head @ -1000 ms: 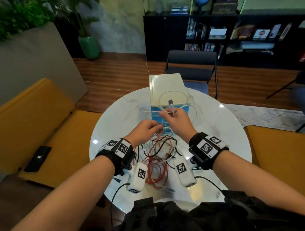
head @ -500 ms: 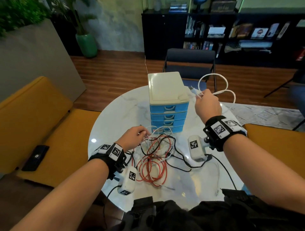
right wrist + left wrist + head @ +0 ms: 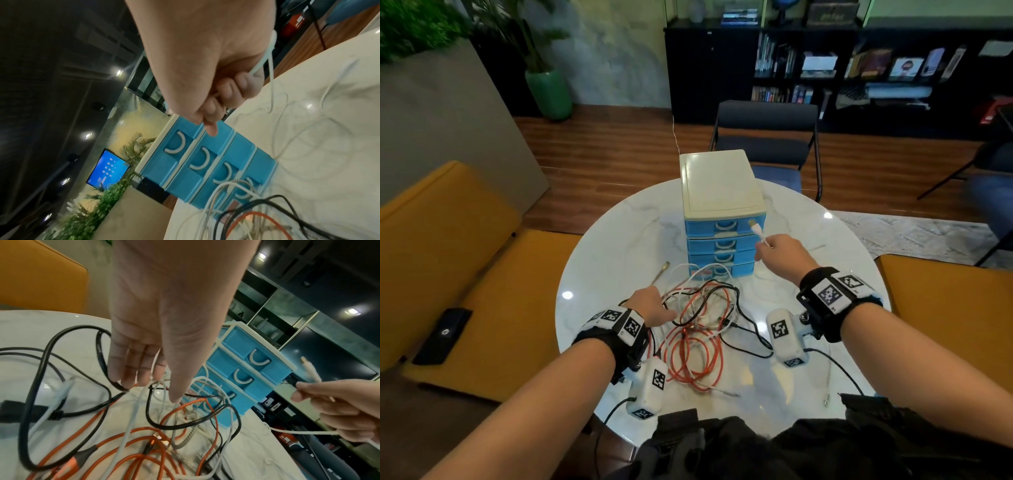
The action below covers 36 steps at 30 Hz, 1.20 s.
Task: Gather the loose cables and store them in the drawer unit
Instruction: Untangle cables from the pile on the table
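Note:
A cream-topped drawer unit (image 3: 722, 219) (image 3: 242, 369) (image 3: 205, 162) with several blue drawers, all closed, stands at the far middle of the table. In front of it lies a tangle of cables (image 3: 698, 325) (image 3: 144, 434) (image 3: 257, 219): orange, black, white and braided. My left hand (image 3: 654, 303) (image 3: 144, 378) rests on the tangle's left side with straight fingers touching the wires. My right hand (image 3: 767, 248) (image 3: 222, 100) hovers before the upper drawers and grips a white cable (image 3: 298, 432) (image 3: 265, 53). Its USB plug (image 3: 755, 228) (image 3: 308, 368) sticks up past the fingers.
The round white marble table (image 3: 619, 246) is flanked by yellow seats (image 3: 448, 240); a black flat object (image 3: 441, 335) lies on the left one. A dark chair (image 3: 767, 137) stands behind the table. A thin white cable (image 3: 828, 377) trails near the table's right front edge.
My right hand came down and leftward from beside the unit's top to the front of the upper drawers, still holding the white cable. My left hand stayed on the tangle.

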Available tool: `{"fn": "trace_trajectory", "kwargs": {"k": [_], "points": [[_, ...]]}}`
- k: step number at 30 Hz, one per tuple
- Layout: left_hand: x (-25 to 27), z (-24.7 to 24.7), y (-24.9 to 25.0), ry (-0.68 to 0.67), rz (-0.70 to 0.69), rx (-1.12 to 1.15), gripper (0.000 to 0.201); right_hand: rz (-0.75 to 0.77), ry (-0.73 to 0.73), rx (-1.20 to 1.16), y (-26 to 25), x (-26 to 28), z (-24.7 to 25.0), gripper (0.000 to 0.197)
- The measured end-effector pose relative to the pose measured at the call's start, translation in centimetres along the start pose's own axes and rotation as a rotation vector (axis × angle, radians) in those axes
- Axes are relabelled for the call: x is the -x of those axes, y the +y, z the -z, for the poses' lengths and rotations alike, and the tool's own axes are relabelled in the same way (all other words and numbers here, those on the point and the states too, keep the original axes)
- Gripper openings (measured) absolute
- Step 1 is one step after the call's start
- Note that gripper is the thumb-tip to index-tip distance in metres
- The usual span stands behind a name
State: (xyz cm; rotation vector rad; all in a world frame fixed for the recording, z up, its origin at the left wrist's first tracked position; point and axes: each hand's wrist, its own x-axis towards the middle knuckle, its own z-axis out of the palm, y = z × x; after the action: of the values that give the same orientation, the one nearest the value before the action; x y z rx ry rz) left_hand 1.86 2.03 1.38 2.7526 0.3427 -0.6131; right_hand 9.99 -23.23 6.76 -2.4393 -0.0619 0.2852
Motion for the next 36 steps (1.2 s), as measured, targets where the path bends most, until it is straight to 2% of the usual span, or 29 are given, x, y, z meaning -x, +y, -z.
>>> {"fn": "trace_trajectory", "kwargs": {"k": [2, 5, 7, 10, 11, 14, 15, 17, 20, 23, 26, 29, 31, 33, 36], "points": [[0.0, -0.4, 0.2, 0.021, 0.025, 0.008, 0.049, 0.067, -0.077, -0.052, -0.7, 0.4, -0.9, 0.037], [-0.2, -0.5, 0.4, 0.054, 0.150, 0.072, 0.045, 0.154, -0.169, -0.102, -2.1, 1.3, -1.9, 0.037], [-0.1, -0.2, 0.4, 0.031, 0.161, 0.024, 0.035, 0.205, -0.210, -0.103, -2.9, 1.9, -2.5, 0.037], [-0.2, 0.5, 0.4, -0.007, 0.017, 0.055, 0.026, 0.284, -0.259, -0.101, -3.8, 2.5, -3.1, 0.033], [-0.2, 0.8, 0.5, -0.019, -0.060, 0.153, 0.022, 0.316, -0.259, -0.105, -3.9, 2.5, -3.3, 0.030], [0.6, 2.2, 2.5, -0.119, -0.265, 0.652, 0.015, 0.399, -0.261, -0.156, -4.6, 2.8, -3.8, 0.031], [1.0, 2.8, 3.4, -0.132, -0.319, 0.760, 0.018, 0.423, -0.273, -0.156, -4.8, 2.9, -4.0, 0.033], [1.6, 4.0, 4.8, -0.117, -0.389, 0.837, 0.024, 0.457, -0.287, -0.131, -5.0, 2.9, -4.1, 0.034], [2.0, 5.0, 5.4, -0.202, -0.415, 0.825, 0.035, 0.467, -0.250, -0.060, -4.9, 2.6, -3.8, 0.035], [1.9, 4.9, 3.7, -0.253, -0.411, 0.715, 0.046, 0.414, -0.125, -0.009, -4.2, 1.9, -2.7, 0.038], [1.4, 4.5, 0.8, -0.169, -0.394, 0.543, 0.054, 0.318, 0.058, 0.079, -2.6, 0.9, -1.2, 0.036], [1.0, 4.4, -1.5, -0.104, -0.306, 0.500, 0.055, 0.228, 0.178, 0.164, -1.3, 0.0, -0.5, 0.036], [0.9, 4.6, -2.3, -0.113, -0.248, 0.479, 0.054, 0.164, 0.238, 0.177, -0.8, -0.4, -0.6, 0.042], [0.9, 4.7, -2.5, -0.094, -0.217, 0.506, 0.051, 0.142, 0.212, 0.160, -0.6, -0.8, -0.7, 0.044], [0.7, 5.1, -1.6, 0.145, -0.270, 0.378, 0.040, 0.204, 0.140, 0.197, -1.2, -0.7, -1.0, 0.041]]}}
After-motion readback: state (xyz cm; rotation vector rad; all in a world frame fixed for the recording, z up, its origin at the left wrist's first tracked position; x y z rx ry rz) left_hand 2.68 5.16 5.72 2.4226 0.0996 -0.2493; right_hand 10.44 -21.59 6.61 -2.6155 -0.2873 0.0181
